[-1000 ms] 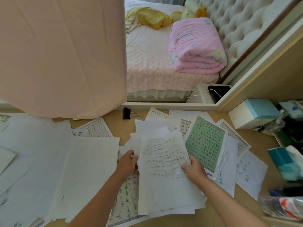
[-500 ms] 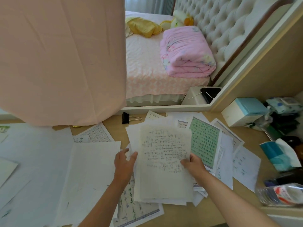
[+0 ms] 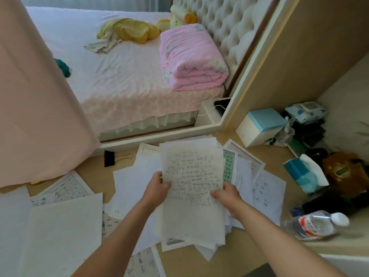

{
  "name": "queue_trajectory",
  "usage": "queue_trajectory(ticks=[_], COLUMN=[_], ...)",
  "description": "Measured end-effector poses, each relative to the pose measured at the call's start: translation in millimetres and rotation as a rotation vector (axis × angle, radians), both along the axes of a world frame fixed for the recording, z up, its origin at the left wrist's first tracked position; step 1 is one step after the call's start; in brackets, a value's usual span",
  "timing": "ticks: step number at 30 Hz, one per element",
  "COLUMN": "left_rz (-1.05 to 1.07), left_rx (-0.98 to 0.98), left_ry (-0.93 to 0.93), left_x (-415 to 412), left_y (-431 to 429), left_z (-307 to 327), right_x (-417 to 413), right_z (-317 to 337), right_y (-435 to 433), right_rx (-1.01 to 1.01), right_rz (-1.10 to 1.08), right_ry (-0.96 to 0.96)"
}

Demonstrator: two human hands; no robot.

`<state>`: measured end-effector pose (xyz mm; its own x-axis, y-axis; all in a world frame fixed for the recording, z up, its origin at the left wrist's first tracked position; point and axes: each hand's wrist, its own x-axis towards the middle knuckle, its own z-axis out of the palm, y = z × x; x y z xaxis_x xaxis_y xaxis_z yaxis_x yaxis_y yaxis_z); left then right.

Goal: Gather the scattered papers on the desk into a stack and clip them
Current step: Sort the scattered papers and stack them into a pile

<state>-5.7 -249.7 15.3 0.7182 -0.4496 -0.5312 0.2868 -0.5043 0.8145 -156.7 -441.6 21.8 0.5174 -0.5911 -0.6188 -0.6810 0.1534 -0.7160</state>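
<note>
Now | left hand (image 3: 157, 188) and right hand (image 3: 225, 194) each pinch a side edge of the paper stack (image 3: 193, 196), raised over the desk (image 3: 179, 262) | best: tap lower edge square, then add loose sheets (image 3: 65, 226) | binder clip (image 3: 109, 158) lies beyond, unused

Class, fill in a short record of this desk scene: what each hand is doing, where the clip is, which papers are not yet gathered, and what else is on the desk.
Left hand: grips the stack of papers at its left edge
Right hand: grips the same stack at its right edge
Binder clip: lies on the desk, left of the stack, untouched
Loose sheets: large white sheet at left; green grid sheet and others at right
Other items: tissue pack, water bottle on its side
</note>
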Motion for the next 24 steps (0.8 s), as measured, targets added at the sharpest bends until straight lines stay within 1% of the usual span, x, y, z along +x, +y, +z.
queue_trajectory(ticks=[3,7,9,11,13,15,17,18,19,20,23,24], left_rz=[-0.125,-0.33,-0.327,-0.255,-0.142,-0.068,-0.024,-0.024,-0.035,-0.047,-0.047,-0.026], left_rx=[0.104,0.405,0.487,0.445,0.327,0.26,0.205,0.188,0.185,0.206,0.446,0.493], left_ry=[-0.102,-0.237,-0.25,-0.237,-0.155,-0.052,0.095,0.144,0.147,0.098,-0.265,-0.325], left_x=[2.0,2.2,-1.5,-5.8,-9.4,-11.2,-10.8,-11.0,-11.9,-13.0,-12.4,-11.9], left_y=[-48.3,-86.0,-96.2,-105.8,-113.2,-116.8,-116.7,-116.6,-116.1,-115.2,-110.0,-106.8], left_z=[-7.7,-28.5,-33.4,-36.6,-37.9,-36.9,-37.1,-37.1,-37.1,-36.7,-38.4,-40.4], right_x=[-5.1,-4.1,0.1,6.6,15.4,22.1,25.0,25.1,24.3,23.3,18.3,16.0], right_z=[-11.4,-34.5,-43.3,-51.0,-55.7,-61.5,-65.4,-66.6,-68.6,-69.4,-67.3,-66.6], right_y=[-48.5,-93.5,-103.1,-106.7,-105.4,-103.8,-102.2,-101.8,-102.5,-103.5,-113.8,-119.3], right_rx=[-0.053,-0.148,-0.172,-0.153,-0.085,-0.02,0.034,0.047,0.044,0.018,-0.167,-0.239], right_rz=[-0.131,-0.276,-0.31,-0.351,-0.402,-0.416,-0.415,-0.398,-0.362,-0.315,-0.246,-0.236], right_ry=[0.017,0.167,0.242,0.254,0.211,0.188,0.181,0.178,0.187,0.203,0.244,0.268])
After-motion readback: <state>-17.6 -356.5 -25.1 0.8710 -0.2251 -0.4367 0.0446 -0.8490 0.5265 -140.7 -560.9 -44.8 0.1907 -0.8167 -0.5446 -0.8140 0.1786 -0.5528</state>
